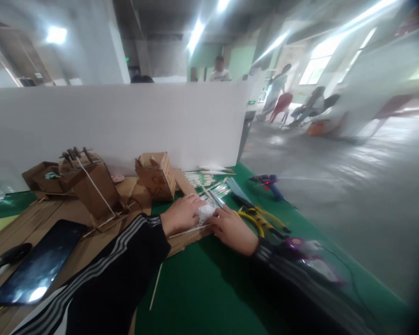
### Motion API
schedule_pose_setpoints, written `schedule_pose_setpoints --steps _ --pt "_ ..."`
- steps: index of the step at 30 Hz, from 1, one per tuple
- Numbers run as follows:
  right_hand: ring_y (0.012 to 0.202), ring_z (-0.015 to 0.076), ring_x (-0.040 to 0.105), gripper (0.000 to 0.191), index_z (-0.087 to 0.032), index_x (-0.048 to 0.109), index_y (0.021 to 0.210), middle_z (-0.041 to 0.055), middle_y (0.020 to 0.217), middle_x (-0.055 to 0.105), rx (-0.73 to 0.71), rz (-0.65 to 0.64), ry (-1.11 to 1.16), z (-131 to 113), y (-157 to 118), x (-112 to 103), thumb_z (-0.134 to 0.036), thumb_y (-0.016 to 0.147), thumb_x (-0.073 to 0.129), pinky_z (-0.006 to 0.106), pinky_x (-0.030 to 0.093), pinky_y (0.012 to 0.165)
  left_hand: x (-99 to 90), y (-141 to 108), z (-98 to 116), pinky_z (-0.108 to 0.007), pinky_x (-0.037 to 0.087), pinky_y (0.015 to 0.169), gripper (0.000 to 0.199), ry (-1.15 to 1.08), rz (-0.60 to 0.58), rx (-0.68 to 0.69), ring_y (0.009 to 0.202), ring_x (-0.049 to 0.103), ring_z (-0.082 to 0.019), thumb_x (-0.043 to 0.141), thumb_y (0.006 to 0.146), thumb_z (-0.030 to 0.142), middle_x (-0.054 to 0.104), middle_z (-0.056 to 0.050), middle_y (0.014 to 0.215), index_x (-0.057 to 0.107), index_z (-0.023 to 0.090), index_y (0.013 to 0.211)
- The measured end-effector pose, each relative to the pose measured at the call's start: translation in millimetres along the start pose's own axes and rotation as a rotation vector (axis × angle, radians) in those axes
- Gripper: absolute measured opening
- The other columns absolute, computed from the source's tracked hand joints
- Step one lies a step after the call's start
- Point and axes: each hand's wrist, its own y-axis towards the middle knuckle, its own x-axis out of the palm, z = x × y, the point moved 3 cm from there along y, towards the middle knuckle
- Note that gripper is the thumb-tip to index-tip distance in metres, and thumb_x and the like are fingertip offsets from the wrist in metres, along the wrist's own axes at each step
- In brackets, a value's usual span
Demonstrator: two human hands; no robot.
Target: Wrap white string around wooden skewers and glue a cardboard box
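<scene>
A crumpled white piece (206, 212), blurred, perhaps thin plastic or fibre, lies between my two hands near the middle of the table. My left hand (183, 214) has its fingers bent round the white piece from the left. From the right, my right hand (232, 229) touches the same piece with its fingers pressed together. Beneath both hands are a thin pale stick (189, 231) and the edge of a cardboard sheet (185, 241). Packs of white and green sticks (199, 179) lie just beyond my hands.
Cardboard boxes (157, 177) stand at the back, one holding tools (94, 186). A phone (38, 263) lies left. Yellow-handled pliers (265, 218), a glue gun (268, 184) and a purple item (296, 243) are right. A white partition (118, 121) borders the table; people (310, 104) are beyond.
</scene>
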Motion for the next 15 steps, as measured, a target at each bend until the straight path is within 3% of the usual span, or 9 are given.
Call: schedule_pose_setpoints --steps 7,15 --pt "0.091 0.0232 0.047 0.020 -0.021 0.067 0.093 0.0089 0.100 0.057 -0.048 0.019 -0.039 -5 -2 0 -0.020 0.092 0.046 0.037 0.039 0.082 -7.6 -3 -1 -0.033 0.043 0.097 0.042 -0.055 0.025 -0.104 0.111 0.056 -0.024 0.051 0.077 0.012 0.064 -0.008 0.119 0.058 0.020 0.118" --pt "0.095 0.0228 0.048 0.017 -0.021 0.065 0.093 0.0081 0.111 0.058 -0.100 0.030 0.013 -7 -3 4 -0.019 0.091 0.048 0.038 0.038 0.088 -24.4 -19 1 -0.030 0.046 0.084 0.029 -0.018 0.010 -0.251 0.101 0.061 -0.024 0.052 0.079 0.018 0.066 -0.007 0.108 0.060 0.023 0.107"
